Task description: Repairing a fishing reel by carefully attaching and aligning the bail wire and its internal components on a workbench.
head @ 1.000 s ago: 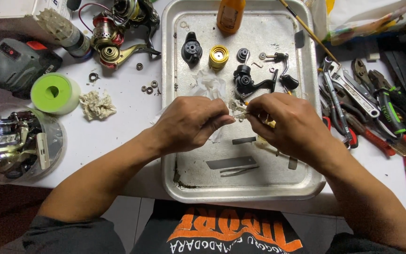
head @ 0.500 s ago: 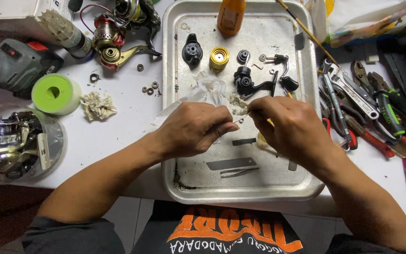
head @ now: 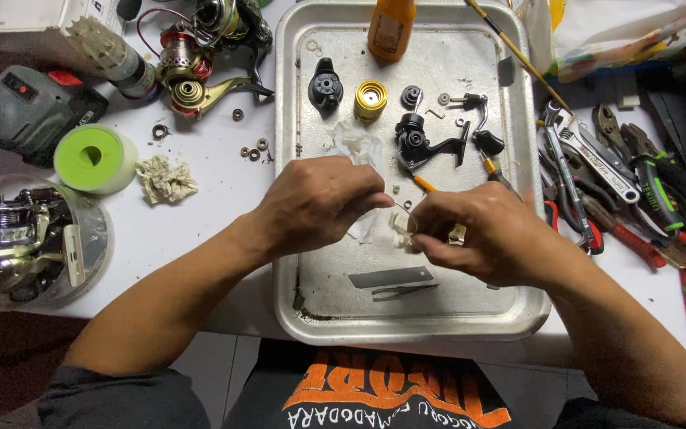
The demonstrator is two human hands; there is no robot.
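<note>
- Your left hand [head: 323,202] hovers over the middle of the metal tray [head: 311,314], fingers pinched narrow toward a small pale part [head: 401,222] held between both hands.
- Your right hand [head: 482,238] meets it from the right, thumb and fingers closed on that same pale part; what exactly it is cannot be told, since the fingers hide most of it.
- Along the tray's far edge stand an orange bottle [head: 391,28], a black knob [head: 325,87], a yellow spool [head: 371,99] and a black reel handle [head: 438,143].
- Near the tray's near edge lies a flat grey blade [head: 391,277].
- On the table [head: 200,222], left of the tray, sit a green tape roll [head: 93,157] and a crumpled rag [head: 165,177].
- At the table's right edge lie pliers and wrenches [head: 605,179].
</note>
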